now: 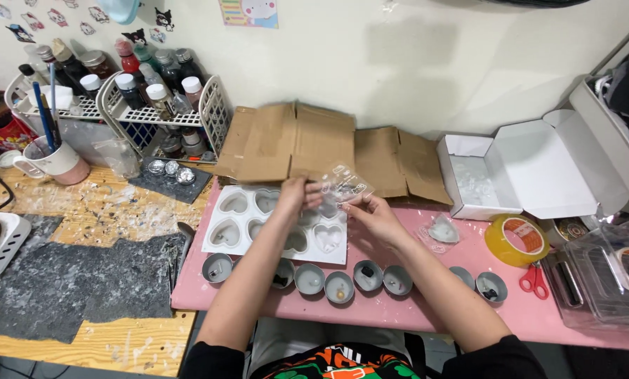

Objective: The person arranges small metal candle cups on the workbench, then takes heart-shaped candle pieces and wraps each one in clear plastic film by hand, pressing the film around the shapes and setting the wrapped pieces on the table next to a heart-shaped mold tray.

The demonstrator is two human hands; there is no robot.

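Left hand [297,193] and right hand [371,210] both pinching a clear plastic bag [342,184], held above the white heart mould [276,224] on pink table [413,312]. Near: row of small grey cups [339,284]. Far: flattened cardboard [314,144]. Right: yellow tape roll [517,240], red scissors [535,281].

A small clear plastic bag [344,185], crinkled and glossy, is held just above the frame's centre, over a white heart-cavity mould [276,224].
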